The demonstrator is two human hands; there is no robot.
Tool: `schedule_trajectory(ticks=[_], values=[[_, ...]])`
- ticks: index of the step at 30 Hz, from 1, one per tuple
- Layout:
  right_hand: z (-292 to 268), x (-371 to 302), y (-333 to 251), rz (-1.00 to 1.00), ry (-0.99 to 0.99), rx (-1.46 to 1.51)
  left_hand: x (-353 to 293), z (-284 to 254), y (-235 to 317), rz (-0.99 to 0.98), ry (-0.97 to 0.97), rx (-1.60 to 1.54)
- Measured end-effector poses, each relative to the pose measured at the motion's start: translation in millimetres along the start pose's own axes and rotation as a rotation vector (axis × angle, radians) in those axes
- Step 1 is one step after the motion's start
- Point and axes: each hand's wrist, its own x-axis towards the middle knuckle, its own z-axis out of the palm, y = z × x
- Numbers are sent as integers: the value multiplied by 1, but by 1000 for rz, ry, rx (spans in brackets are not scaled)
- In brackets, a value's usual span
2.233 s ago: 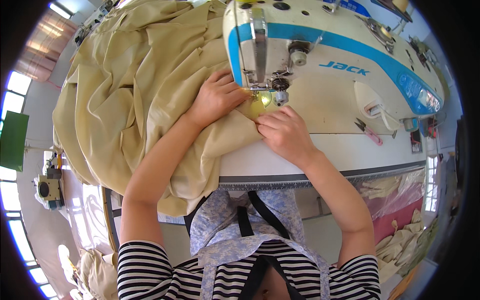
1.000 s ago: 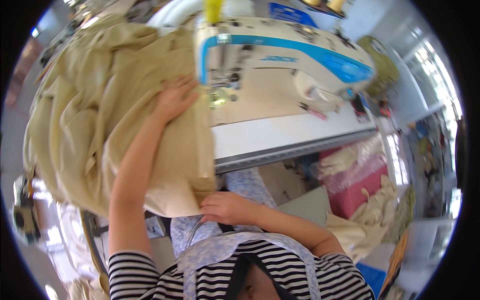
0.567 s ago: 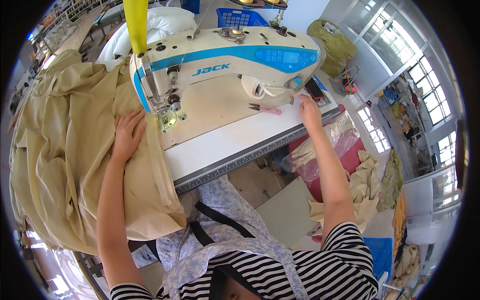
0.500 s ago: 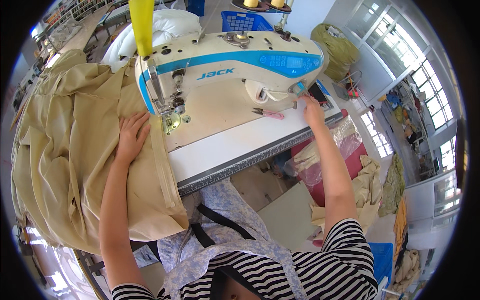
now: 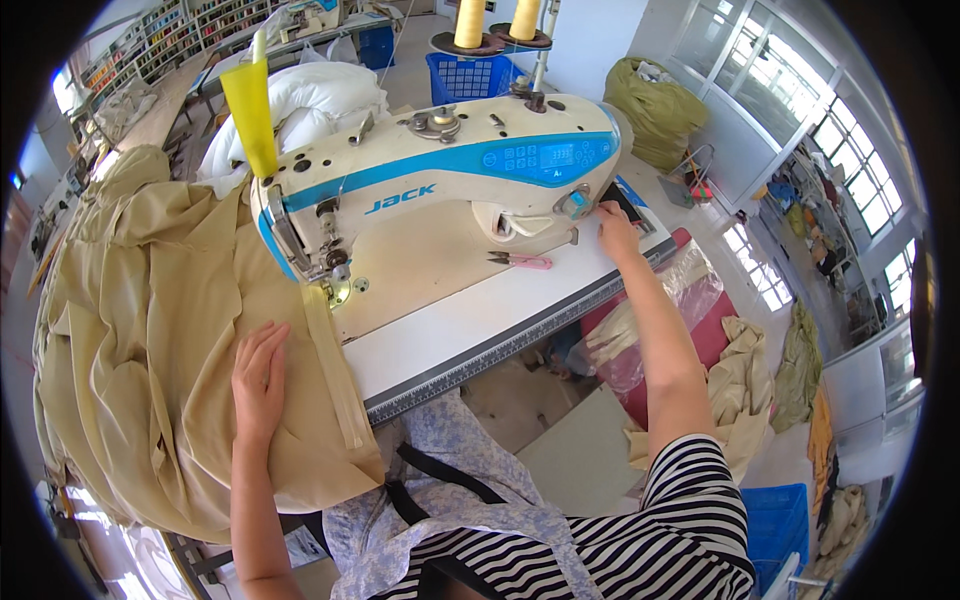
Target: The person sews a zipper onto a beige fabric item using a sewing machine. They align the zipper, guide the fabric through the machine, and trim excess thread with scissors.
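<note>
A large khaki fabric piece (image 5: 190,400) hangs in folds over the left side of the table. My left hand (image 5: 260,380) lies flat on it, fingers stretched out together. A long strip (image 5: 335,370) along the fabric's right edge runs up to the presser foot (image 5: 338,290) of a white and blue sewing machine (image 5: 400,180). My right hand (image 5: 618,232) rests at the machine's right end with bent fingers, just beside its knob (image 5: 577,203) and a dark flat object (image 5: 628,203). What its fingertips hold, if anything, is hidden.
Pink-handled thread snips (image 5: 525,261) lie on the machine bed. A ruler strip (image 5: 500,340) lines the table's front edge. Yellow thread cones (image 5: 470,22) stand behind, near a blue basket (image 5: 465,80). To the right are a green sack (image 5: 655,112) and a plastic bag (image 5: 670,310).
My left hand has slid back across the fabric toward me, away from the presser foot. My right hand has shifted slightly away from the knob. The view has tilted upward.
</note>
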Motion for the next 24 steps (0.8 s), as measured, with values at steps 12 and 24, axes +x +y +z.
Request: schedule_trajectory(ticks=[12, 24], values=[[-44, -11, -10, -522, -146, 2, -28, -1, 24, -34, 14, -21], [-176, -114, -163, -372, -331, 1022, -23, -8, 108, 242, -239, 22]])
